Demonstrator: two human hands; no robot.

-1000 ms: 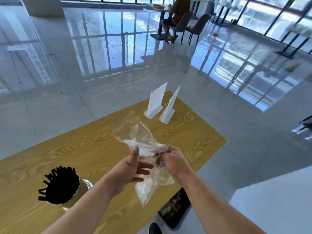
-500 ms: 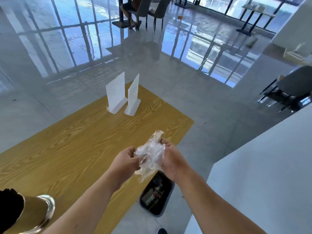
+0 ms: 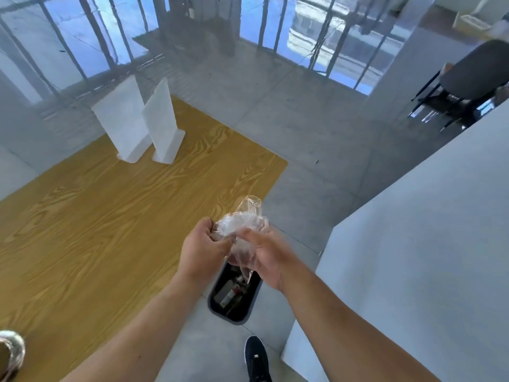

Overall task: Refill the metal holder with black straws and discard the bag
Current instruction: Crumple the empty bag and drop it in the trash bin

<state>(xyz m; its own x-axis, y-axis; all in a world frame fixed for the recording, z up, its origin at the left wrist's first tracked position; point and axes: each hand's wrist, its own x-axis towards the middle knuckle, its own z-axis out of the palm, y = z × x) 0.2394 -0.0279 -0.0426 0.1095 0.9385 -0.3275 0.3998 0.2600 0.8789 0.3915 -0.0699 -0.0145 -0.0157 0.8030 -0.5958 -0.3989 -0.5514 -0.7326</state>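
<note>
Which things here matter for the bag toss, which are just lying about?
Job: crumpled bag, left hand, right hand (both gripping it), bin below, metal holder at frame edge.
Lying about: left sign stand, right sign stand, chair.

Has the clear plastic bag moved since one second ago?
Yes. The clear plastic bag went from above the yellow wooden table to its edge, partly over the dark bin.
</note>
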